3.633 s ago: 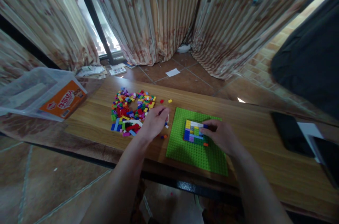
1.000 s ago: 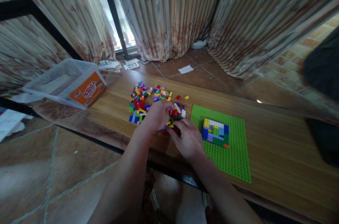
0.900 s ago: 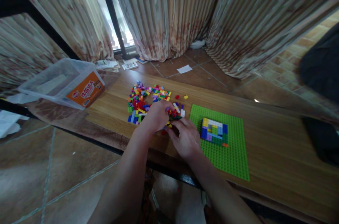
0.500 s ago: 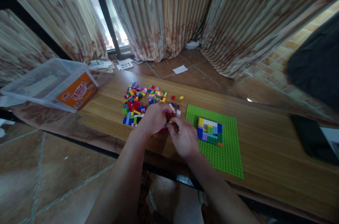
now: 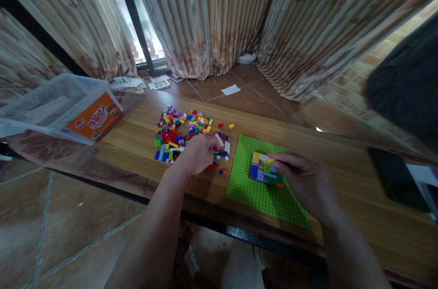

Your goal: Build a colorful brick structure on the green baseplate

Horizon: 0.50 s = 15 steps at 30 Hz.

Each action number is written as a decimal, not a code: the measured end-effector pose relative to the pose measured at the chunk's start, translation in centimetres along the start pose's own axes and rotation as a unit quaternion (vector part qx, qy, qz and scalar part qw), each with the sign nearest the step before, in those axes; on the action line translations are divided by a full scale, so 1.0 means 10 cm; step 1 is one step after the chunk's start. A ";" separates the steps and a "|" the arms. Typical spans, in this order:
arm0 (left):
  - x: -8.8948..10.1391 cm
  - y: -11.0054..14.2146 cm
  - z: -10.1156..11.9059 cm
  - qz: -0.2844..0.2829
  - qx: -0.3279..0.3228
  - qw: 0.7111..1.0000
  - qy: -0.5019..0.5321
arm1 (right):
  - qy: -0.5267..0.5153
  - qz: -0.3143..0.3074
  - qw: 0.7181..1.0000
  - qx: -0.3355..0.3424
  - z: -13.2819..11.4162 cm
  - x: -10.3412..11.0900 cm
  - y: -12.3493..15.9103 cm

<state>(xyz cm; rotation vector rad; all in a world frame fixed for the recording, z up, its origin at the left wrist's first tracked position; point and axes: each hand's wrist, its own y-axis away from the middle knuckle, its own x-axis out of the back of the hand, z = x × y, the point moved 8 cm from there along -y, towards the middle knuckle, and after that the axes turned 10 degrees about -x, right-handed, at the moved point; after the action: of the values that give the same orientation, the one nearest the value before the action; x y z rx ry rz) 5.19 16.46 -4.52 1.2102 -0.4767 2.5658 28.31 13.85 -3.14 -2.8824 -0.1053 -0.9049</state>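
My left hand (image 5: 200,154) rests over the right end of a pile of small toy building bricks (image 5: 171,127), its fingers curled together; whatever lies in them is hidden. Beneath its fingertips a red piece (image 5: 212,166) partly shows. To the right is a green baseplate (image 5: 246,198) bearing a low, squarish block of many-coloured bricks (image 5: 262,176). My right hand (image 5: 304,177) reaches over that block from the right, thumb and fingers pinched at its top edge on what looks like a yellow brick (image 5: 268,160); the fingers partly cover it.
Loose bricks lie between pile and baseplate, among them a blue and orange pair (image 5: 223,172). A clear plastic box (image 5: 61,102) with an orange label stands at the left. A dark flat object (image 5: 397,179) lies at the right of the wooden table (image 5: 342,175).
My right hand has moved right from beside my left hand to the brick block on the baseplate. The left hand stays over the pile. The view has shifted slightly.
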 end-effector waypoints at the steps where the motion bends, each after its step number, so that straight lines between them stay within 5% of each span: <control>1: 0.00 0.00 0.00 -0.003 0.004 1.000 -0.001 | 0.015 -0.006 1.000 0.001 0.05 0.04 0.01; 15: 0.05 0.00 -0.01 -0.001 0.019 0.999 -0.047 | 0.143 -0.037 0.986 0.078 0.27 -0.02 0.07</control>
<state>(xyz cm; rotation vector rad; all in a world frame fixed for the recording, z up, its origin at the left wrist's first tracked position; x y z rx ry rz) 4.77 16.57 -4.18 1.3473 -0.4468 2.5361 29.70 13.49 -5.50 -2.5897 -0.2449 -1.2535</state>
